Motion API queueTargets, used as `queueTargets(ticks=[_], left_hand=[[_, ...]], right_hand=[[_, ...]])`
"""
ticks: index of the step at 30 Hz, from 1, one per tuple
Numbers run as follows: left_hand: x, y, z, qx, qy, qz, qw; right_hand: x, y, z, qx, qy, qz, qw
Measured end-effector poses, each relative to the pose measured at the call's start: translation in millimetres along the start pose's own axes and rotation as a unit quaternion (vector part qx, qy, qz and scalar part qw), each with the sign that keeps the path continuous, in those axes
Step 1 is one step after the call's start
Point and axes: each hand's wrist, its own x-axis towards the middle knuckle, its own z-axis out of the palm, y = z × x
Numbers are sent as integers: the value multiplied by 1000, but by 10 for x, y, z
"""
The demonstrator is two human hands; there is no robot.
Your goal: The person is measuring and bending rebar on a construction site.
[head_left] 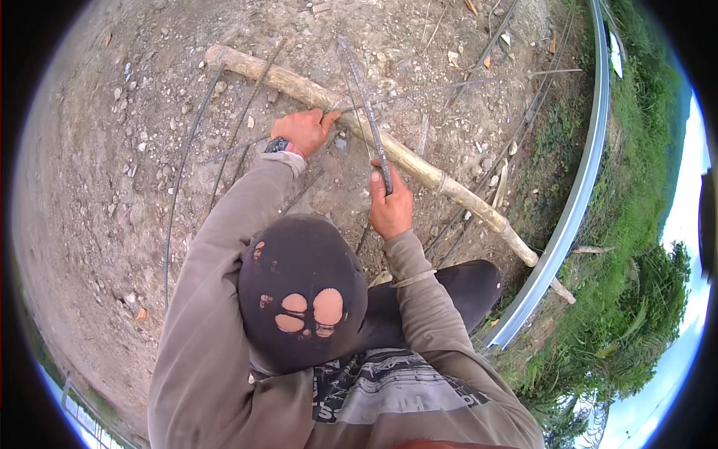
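Grey metal shows in a thin rod (419, 93) that lies slantwise across a pale wooden pole (419, 169) on stony ground (97, 187). Cutting looks to be under way: a hand saw (362, 87) crosses the rod near the pole, its narrow blade and its frame both reaching over that spot. How deep the blade has gone, or whether it has bitten at all, is too small to tell. No parted end shows at the crossing, so the rod seems to be in one piece there, and most or all of this cut is probably left.

The person's left hand (301, 131) is closed round the rod just beside the pole, thumb stretched toward the wood. The right hand (391, 202) is wrapped around the saw's near end, and the two hands are apart, with the blade passing between them.

More rods (176, 187) lie on the dirt to the left, and others (529, 116) stretch out to the right. Whether any of these are finished pieces or stock waiting for the saw cannot be told. The pole's far right end passes beneath a silvery metal rail (589, 176) beside the grass (636, 194).
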Motion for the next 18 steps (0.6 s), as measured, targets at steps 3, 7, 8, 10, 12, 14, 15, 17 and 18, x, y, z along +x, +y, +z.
queueTargets(ticks=[3,7,8,10,12,14,15,17,18], left_hand=[[39,30,-92,6,-52,-11,999],[35,89,-104,4,-45,-5,999],[59,104,-128,4,-48,-17,999],[55,131,-109,3,-50,-30,998],[38,56,-109,11,-75,-22,997],[26,58,-131,13,-68,-25,997],[16,69,-149,13,-63,-24,998],[18,15,-97,6,-29,-17,999],[32,22,-28,-6,8,-7,1000]], right_hand=[[-146,-37,-264,9,-23,37,999],[-568,-41,-551,63,-50,113,990],[-608,-47,-568,61,-49,113,991],[-683,-55,-597,38,-36,92,994],[-849,-146,-666,45,-48,116,991],[-984,-178,-764,50,-58,144,987],[-1034,-176,-815,32,-51,112,992],[-932,-292,-818,-28,-57,99,993],[-673,-236,-675,-29,-36,57,997]])
